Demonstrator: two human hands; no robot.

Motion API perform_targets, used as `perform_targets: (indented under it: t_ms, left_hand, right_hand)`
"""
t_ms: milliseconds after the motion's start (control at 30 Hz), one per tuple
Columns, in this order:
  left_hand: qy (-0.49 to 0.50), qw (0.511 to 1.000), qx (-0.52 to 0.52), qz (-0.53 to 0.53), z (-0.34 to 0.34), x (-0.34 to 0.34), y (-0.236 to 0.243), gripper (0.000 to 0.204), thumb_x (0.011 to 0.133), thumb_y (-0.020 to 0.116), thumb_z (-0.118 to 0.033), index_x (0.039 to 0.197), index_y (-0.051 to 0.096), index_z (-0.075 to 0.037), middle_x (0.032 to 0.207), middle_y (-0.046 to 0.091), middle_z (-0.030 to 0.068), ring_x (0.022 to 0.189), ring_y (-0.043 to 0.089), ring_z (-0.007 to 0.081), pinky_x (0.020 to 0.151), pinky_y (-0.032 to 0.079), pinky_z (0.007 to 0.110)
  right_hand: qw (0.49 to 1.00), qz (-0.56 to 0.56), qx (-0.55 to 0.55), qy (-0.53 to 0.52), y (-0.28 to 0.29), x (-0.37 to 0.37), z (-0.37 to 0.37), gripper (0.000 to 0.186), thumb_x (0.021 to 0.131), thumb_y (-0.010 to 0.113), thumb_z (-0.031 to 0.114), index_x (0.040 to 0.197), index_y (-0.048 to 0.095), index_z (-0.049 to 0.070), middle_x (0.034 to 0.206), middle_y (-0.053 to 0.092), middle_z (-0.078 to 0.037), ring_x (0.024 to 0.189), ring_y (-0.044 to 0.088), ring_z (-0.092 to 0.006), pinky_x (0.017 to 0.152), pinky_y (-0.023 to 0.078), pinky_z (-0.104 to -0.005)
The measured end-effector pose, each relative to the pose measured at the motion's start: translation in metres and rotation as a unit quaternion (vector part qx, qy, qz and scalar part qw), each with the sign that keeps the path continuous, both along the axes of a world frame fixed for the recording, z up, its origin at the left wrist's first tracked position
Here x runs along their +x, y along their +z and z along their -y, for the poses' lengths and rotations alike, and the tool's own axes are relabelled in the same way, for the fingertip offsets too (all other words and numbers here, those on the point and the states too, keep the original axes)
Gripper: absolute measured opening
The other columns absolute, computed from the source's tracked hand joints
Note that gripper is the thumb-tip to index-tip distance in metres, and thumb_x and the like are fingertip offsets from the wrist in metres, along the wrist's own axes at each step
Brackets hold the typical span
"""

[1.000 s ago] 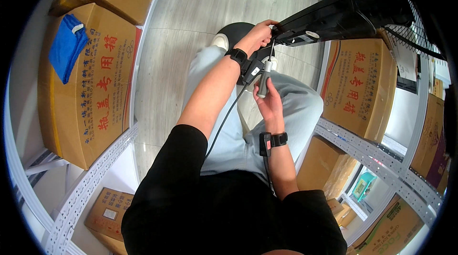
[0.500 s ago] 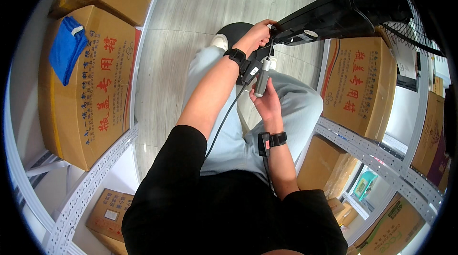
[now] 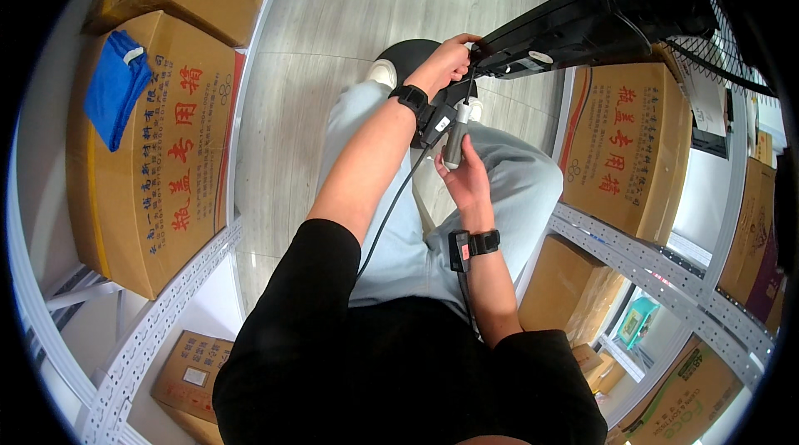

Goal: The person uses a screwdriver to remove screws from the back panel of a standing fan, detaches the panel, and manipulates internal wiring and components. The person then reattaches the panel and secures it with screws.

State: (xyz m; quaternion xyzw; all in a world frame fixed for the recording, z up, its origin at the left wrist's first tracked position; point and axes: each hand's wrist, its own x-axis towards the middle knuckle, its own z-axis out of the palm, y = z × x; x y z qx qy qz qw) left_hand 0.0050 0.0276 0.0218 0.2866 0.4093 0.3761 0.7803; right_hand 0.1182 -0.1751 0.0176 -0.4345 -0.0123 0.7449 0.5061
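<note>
A black fan [image 3: 574, 29] with a long housing leans in from the upper right. My left hand [image 3: 454, 60] is closed around the narrow lower end of that housing, its fingers partly hidden. Just below, my right hand [image 3: 468, 178] holds a grey screwdriver [image 3: 455, 144] between thumb and fingers. The screwdriver has a cylindrical handle, a pale collar and a thin dark shaft, which points up to the underside of the housing by my left hand. Whether the tip sits in a screw cannot be made out.
A wire fan cage [image 3: 720, 54] stands at the upper right. A round black base [image 3: 408, 52] rests on the floor by my shoe. Shelves with cardboard boxes [image 3: 166, 154] flank me; a blue cloth [image 3: 119, 89] lies on the left one. Cables run from both wrist straps.
My right fingers have shifted slightly on the screwdriver, and its handle has swung a little to the left. My left hand and the fan have stayed in place.
</note>
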Motion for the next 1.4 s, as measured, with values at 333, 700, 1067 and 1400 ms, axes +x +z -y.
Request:
perform_targets:
  t_ms: [333,700,1067,1400]
  left_hand:
    - [-0.005,1.0,-0.009,-0.002,0.001,0.0,0.004,0.042,0.098,0.029,-0.002,0.13,0.055,-0.012,0.073,0.043,-0.003,0.049,0.025,0.003,0.039,0.018,0.019]
    - [-0.007,1.0,0.0,-0.005,0.001,0.0,0.003,0.043,0.097,0.029,-0.001,0.129,0.055,-0.011,0.071,0.039,-0.0037,0.049,0.025,0.0032,0.039,0.018,0.019]
    - [-0.007,1.0,0.003,0.002,0.0,0.0,0.002,0.04,0.098,0.03,-0.002,0.127,0.057,-0.011,0.072,0.043,-0.0034,0.049,0.025,0.0028,0.039,0.017,0.019]
    - [0.007,1.0,-0.008,0.012,0.0,-0.002,0.003,0.039,0.099,0.03,-0.003,0.125,0.058,-0.01,0.075,0.048,-0.0016,0.05,0.025,0.003,0.039,0.017,0.019]
  right_hand:
    - [0.998,-0.058,0.035,-0.003,-0.001,0.008,-0.002,0.042,0.105,0.045,0.041,0.121,0.055,0.004,0.096,0.064,-0.008,0.087,0.062,-0.0167,0.074,0.052,-0.0282]
    - [0.983,-0.175,0.061,0.002,-0.009,0.012,-0.001,0.034,0.104,0.052,0.033,0.117,0.055,0.002,0.101,0.065,-0.012,0.095,0.063,-0.0207,0.076,0.054,-0.0319]
    - [0.991,-0.129,0.042,0.006,-0.004,0.01,-0.003,0.034,0.102,0.055,0.034,0.12,0.053,0.005,0.099,0.064,-0.009,0.094,0.064,-0.021,0.076,0.055,-0.0319]
    - [0.994,-0.089,0.057,0.021,-0.003,0.009,-0.001,0.034,0.103,0.052,0.033,0.119,0.055,0.004,0.106,0.064,-0.009,0.098,0.065,-0.0198,0.075,0.054,-0.0282]
